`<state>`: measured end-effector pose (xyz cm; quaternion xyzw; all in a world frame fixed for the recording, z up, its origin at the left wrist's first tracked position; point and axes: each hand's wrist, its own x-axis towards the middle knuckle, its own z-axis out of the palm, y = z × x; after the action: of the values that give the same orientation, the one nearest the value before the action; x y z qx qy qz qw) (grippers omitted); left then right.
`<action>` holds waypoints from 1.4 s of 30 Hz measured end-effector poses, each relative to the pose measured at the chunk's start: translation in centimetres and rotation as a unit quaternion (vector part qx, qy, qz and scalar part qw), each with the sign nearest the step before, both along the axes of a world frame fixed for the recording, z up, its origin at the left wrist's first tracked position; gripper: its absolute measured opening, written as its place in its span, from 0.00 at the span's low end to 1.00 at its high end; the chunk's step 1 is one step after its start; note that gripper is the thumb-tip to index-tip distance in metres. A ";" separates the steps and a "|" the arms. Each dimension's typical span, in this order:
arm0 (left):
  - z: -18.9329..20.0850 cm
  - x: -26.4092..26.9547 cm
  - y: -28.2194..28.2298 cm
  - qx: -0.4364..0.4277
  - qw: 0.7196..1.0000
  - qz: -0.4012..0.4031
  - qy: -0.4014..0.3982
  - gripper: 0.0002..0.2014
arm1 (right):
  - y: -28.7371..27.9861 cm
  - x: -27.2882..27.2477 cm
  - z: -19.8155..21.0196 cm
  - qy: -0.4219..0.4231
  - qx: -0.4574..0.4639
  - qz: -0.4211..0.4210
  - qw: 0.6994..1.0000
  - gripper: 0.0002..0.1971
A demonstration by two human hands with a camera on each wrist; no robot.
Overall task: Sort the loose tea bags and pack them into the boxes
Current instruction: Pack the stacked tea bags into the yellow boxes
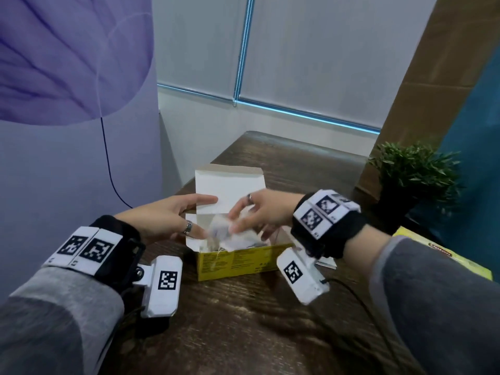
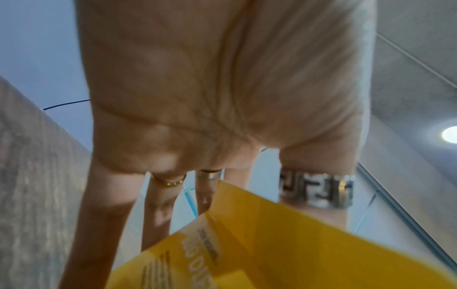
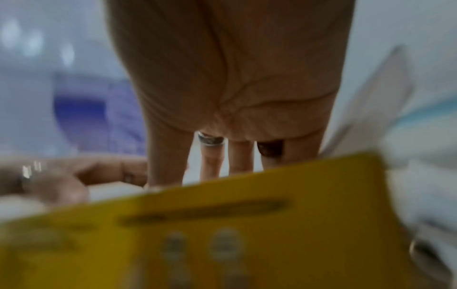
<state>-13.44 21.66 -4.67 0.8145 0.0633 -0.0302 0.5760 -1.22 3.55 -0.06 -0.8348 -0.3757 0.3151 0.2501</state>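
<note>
- Left hand (image 1: 173,217): fingers extended and relaxed, laid against the left end of the yellow box (image 1: 238,259); nothing is gripped.
- Yellow box: placed on the wooden table (image 1: 243,320), lid flap raised; light, thin card, judged easily crushed, best steadied at the walls.
- Tea bags (image 1: 230,234): blurred, pressed into the box; soft, light, tearable paper.
- Right hand (image 1: 259,215): fingers curled round the tea bags.

"Lipton" logo on second yellow box (image 1: 443,255)

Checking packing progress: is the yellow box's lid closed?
No, the yellow box stands open, its lid flap upright, with tea bags visible inside.
</note>
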 end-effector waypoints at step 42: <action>-0.6 0.4 0.9 -0.048 0.999 -0.003 -0.011 0.51 | -14.3 8.8 -5.1 -0.101 -0.141 -0.197 0.965 0.17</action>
<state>-13.07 22.55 -5.23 0.7866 0.0528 -0.0257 0.6146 7.56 -10.75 -5.19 -0.9465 -0.1796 0.2234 0.1480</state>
